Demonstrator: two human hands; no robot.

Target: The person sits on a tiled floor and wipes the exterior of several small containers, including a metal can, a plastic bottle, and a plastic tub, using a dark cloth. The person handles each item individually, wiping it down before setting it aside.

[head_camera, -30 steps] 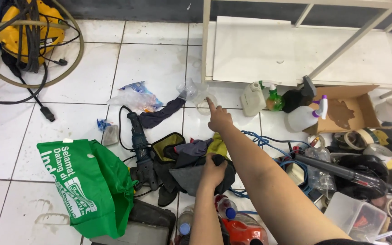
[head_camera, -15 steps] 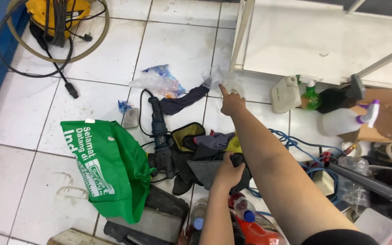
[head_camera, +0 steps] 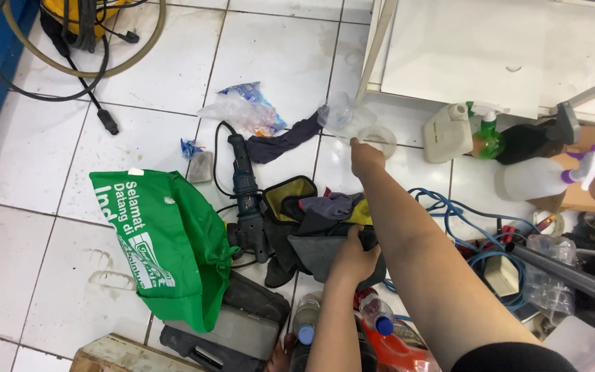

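Right hand [head_camera: 366, 157] stretched forward over the white tiled floor [head_camera: 277, 55], arm running back to 5 o'clock. Its grip is closed down, fingertips pinching the near edge of a crumpled clear plastic bag [head_camera: 342, 114]. The bag lies at 11 o'clock from the hand, close against the foot of a white frame leg [head_camera: 374, 52]. A ring of clear tape [head_camera: 379, 138] sits just beside the knuckles at 1 o'clock; whether it touches the hand I cannot tell.

Left hand [head_camera: 354, 258] low in the view, at 6 o'clock from the right hand. Grip clamped over the top edge of a dark grey cloth bag [head_camera: 318, 251], fingers curled over its rim, thumb side hidden. Inside the bag mouth: purple-grey and yellow rags [head_camera: 335, 207].

Around them:
- black power drill [head_camera: 246, 200] with cord, lying at 9 o'clock from the cloth bag, just beside it.
- green shopping bag [head_camera: 163, 238] farther out at 9 o'clock, slumped on the floor.
- dark rag [head_camera: 284, 141] and a second crumpled plastic wrapper [head_camera: 242, 110] at 9 to 10 o'clock from the right hand.
- white jug [head_camera: 447, 132], green spray bottle [head_camera: 488, 138], white spray bottle with purple trigger [head_camera: 545, 176] at 3 o'clock, well apart from the hand.
- blue coiled cable [head_camera: 463, 213] under the right forearm.
- blue-capped bottles [head_camera: 378, 317] near the left wrist.
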